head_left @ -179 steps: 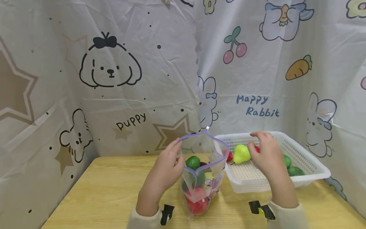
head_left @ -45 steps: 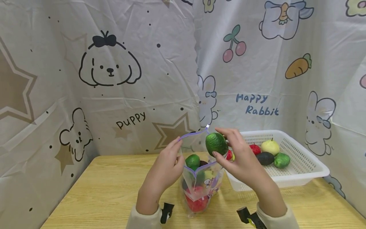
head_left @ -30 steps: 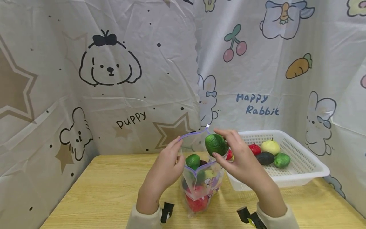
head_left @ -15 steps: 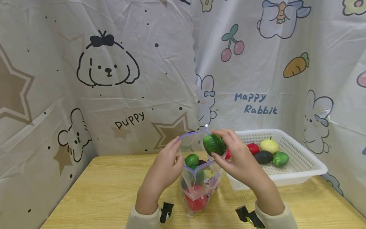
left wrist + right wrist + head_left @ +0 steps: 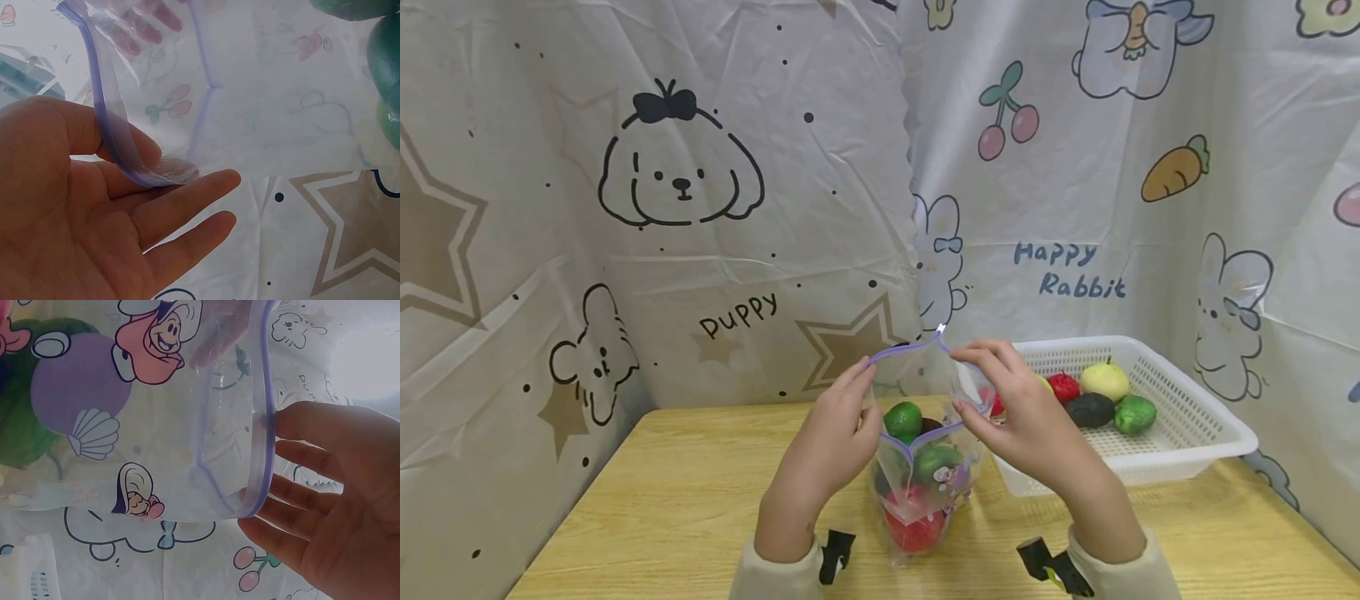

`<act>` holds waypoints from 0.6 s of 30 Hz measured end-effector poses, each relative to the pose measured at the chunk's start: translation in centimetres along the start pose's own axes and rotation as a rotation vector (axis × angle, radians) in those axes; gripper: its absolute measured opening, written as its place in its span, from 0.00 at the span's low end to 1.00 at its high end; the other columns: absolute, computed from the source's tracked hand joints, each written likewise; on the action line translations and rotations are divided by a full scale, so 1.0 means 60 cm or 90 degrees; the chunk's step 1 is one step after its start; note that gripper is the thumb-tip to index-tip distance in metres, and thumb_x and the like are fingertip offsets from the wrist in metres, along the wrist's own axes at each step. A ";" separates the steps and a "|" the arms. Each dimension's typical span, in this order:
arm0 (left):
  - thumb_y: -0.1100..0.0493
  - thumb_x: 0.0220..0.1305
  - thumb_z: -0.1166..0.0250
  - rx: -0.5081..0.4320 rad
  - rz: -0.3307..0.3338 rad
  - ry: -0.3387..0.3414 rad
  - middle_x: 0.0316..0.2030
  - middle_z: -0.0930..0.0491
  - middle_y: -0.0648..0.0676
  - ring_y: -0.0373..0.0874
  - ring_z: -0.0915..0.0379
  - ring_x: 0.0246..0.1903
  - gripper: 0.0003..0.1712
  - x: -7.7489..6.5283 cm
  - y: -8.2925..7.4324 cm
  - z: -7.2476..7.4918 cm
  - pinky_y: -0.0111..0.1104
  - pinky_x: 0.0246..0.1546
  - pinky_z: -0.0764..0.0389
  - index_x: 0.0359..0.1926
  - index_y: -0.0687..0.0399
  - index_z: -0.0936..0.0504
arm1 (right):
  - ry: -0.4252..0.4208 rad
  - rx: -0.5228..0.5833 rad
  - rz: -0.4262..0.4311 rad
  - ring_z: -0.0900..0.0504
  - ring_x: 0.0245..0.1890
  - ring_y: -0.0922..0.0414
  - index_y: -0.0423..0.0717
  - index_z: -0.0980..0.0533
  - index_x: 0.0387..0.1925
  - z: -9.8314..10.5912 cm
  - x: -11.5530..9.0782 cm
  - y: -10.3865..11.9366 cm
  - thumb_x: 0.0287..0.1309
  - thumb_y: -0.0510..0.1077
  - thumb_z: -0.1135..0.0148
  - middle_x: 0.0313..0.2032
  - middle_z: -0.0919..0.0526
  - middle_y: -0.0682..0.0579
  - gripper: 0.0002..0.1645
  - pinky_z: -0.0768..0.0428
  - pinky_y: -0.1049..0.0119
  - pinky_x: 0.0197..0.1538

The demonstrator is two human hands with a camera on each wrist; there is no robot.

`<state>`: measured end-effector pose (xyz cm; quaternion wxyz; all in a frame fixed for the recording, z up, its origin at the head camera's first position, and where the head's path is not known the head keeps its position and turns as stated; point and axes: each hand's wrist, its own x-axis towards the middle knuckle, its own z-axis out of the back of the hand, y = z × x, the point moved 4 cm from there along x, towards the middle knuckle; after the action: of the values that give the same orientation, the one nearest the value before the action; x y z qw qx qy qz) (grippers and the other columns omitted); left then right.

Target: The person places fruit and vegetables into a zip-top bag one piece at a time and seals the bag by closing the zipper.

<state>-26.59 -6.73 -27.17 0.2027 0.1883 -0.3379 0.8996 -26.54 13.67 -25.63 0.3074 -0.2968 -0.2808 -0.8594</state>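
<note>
A clear zip bag with a purple rim stands upright on the table, its mouth spread. My left hand pinches the rim at the left; in the left wrist view, the thumb and index finger meet on the purple strip. At the opposite side is my right hand, fingers spread and relaxed, fingertips touching the rim, with no fruit in it. Inside the bag lie a green avocado, another green fruit higher up, and a red round fruit at the bottom, partly blurred by the plastic.
A white slotted basket stands right of the bag. It holds a pale yellow pear-like fruit, a dark avocado, a green fruit and a red one. Printed cloth hangs behind the wooden table.
The right hand reached into the basket, brought a green avocado to the bag's mouth and let it go; it now lies inside the bag. The left hand has stayed on the rim.
</note>
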 end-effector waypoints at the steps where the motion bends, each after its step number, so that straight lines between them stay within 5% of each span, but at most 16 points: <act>1: 0.65 0.60 0.52 -0.002 0.001 0.001 0.69 0.39 0.59 0.47 0.27 0.48 0.29 0.000 0.000 0.000 0.38 0.37 0.28 0.64 0.64 0.34 | -0.001 -0.003 -0.002 0.25 0.50 0.56 0.51 0.29 0.56 0.000 0.000 0.000 0.49 0.43 0.34 0.54 0.27 0.51 0.29 0.18 0.52 0.49; 4: 0.65 0.60 0.52 -0.003 0.002 0.003 0.69 0.39 0.58 0.47 0.27 0.47 0.29 0.000 0.000 0.000 0.39 0.38 0.28 0.64 0.64 0.34 | 0.001 -0.004 0.000 0.25 0.50 0.56 0.50 0.28 0.55 0.000 -0.001 -0.001 0.50 0.43 0.34 0.54 0.27 0.51 0.28 0.18 0.52 0.49; 9: 0.66 0.60 0.52 -0.004 0.002 0.002 0.69 0.38 0.59 0.48 0.38 0.62 0.29 0.001 0.000 0.000 0.40 0.42 0.28 0.63 0.65 0.33 | 0.005 -0.002 0.002 0.25 0.50 0.56 0.50 0.27 0.53 0.000 -0.001 -0.001 0.50 0.44 0.35 0.54 0.27 0.51 0.26 0.18 0.53 0.49; 18: 0.66 0.60 0.52 -0.005 0.007 0.007 0.69 0.39 0.59 0.47 0.35 0.58 0.29 0.001 -0.001 -0.001 0.41 0.42 0.29 0.64 0.65 0.34 | 0.010 0.004 -0.003 0.25 0.50 0.54 0.50 0.27 0.53 0.008 -0.002 -0.005 0.53 0.44 0.36 0.54 0.27 0.50 0.23 0.18 0.51 0.49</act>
<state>-26.65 -6.66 -27.14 0.2002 0.1805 -0.3415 0.9004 -26.49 14.25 -25.48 0.3088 -0.2883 -0.2817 -0.8615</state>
